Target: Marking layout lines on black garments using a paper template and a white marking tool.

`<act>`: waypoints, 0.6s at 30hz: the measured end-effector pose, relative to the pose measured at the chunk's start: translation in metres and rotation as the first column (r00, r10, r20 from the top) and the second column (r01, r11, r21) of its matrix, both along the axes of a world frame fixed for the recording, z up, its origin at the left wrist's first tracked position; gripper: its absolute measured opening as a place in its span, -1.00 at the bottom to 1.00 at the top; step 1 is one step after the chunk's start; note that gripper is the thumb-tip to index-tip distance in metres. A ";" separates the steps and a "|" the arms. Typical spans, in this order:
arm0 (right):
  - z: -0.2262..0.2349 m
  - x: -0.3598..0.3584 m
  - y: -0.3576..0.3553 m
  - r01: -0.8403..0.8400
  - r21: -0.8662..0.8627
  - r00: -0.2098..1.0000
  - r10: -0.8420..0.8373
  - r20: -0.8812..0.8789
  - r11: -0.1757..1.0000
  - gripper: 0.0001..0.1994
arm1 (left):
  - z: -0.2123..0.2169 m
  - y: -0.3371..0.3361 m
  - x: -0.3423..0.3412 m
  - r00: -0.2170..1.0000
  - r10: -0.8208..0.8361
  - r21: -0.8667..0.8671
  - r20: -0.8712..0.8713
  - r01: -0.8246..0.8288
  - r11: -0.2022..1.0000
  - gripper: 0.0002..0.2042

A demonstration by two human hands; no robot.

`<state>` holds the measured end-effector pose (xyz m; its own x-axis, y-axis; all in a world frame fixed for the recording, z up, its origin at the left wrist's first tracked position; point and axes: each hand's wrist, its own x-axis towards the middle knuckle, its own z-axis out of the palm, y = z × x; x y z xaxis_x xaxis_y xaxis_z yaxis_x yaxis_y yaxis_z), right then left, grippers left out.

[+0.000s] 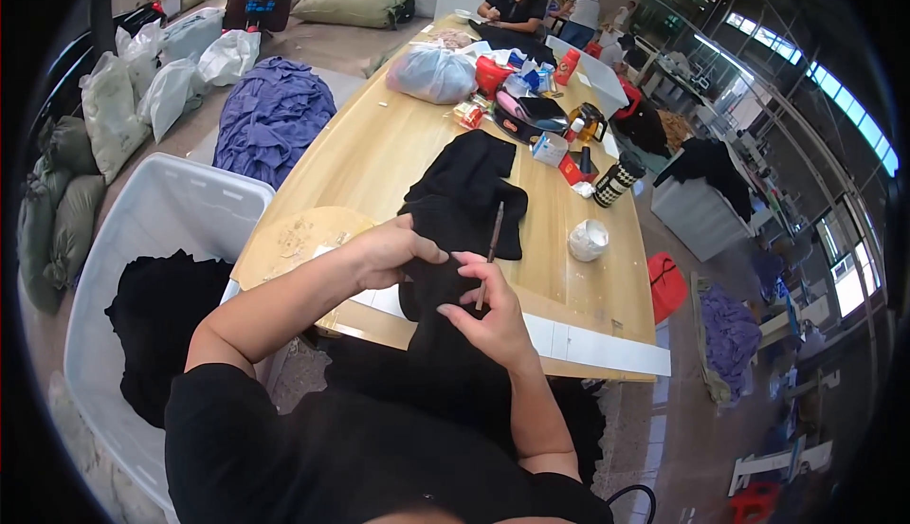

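A black knitted garment piece (463,188) lies over the near part of the wooden table, one end raised toward me. My left hand (393,251) is closed, pinching that raised end between thumb and fingers. Opposite it, my right hand (495,320) has its fingertips at the fabric's edge. A thin brown stick-like tool (495,235) is held in the right hand's fingers, pointing up and away; its exact kind is too small to make out. More black cloth (455,363) hangs over the near edge toward my lap.
White measuring strip (607,349) runs along the near edge of the table (379,159). A white jar (588,239), checkered cup (619,181) and plastic bag (434,72) stand on it. Left is a white bin (175,178) of black cloth. A person (517,8) sits at the far end.
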<state>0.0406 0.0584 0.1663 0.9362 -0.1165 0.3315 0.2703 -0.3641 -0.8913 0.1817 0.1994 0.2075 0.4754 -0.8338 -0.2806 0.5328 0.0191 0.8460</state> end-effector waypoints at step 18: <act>-0.016 -0.001 -0.057 0.765 -0.444 0.623 -0.711 0.326 0.467 -0.63 | 0.040 -0.071 0.039 0.959 0.177 0.004 -0.221 -0.181 0.984 -0.89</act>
<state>0.0394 0.0009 0.1507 0.5485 -0.5454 0.6338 -0.2557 -0.8311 -0.4939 0.2208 0.1285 0.2476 0.5456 -0.7459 -0.3819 0.6917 0.1436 0.7078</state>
